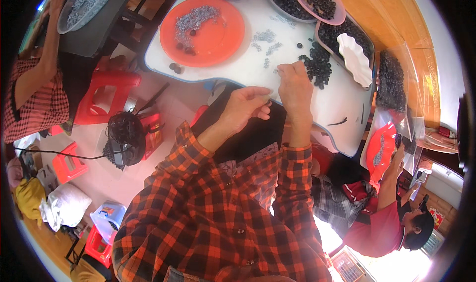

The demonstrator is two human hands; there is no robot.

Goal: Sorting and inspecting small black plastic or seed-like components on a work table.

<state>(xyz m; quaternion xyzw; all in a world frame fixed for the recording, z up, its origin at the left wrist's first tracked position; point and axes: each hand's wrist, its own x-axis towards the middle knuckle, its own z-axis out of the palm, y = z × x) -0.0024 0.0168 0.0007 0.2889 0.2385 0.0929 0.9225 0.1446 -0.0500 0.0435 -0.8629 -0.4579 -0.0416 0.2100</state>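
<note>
My left hand (246, 106) is held above my lap by the table's near edge, its fingers curled together. A small dark bit shows at its fingertips, too small to name. My right hand (295, 87) reaches over the white table (233, 63), thumb and fingertips pinched together; whatever they hold is too small to make out. Beyond its fingertips lie loose small clear parts (265, 36). To the right of that hand is a scattered pile of small black round parts (318, 63).
An orange plate (223, 46) holds grey parts and a few dark ones. Bowls of black parts (290, 3) and a white wavy dish (354, 59) stand at the right. One person (379, 227) handles a red tray (381, 150); another (39, 93) sits left. Red stools (106, 96) stand nearby.
</note>
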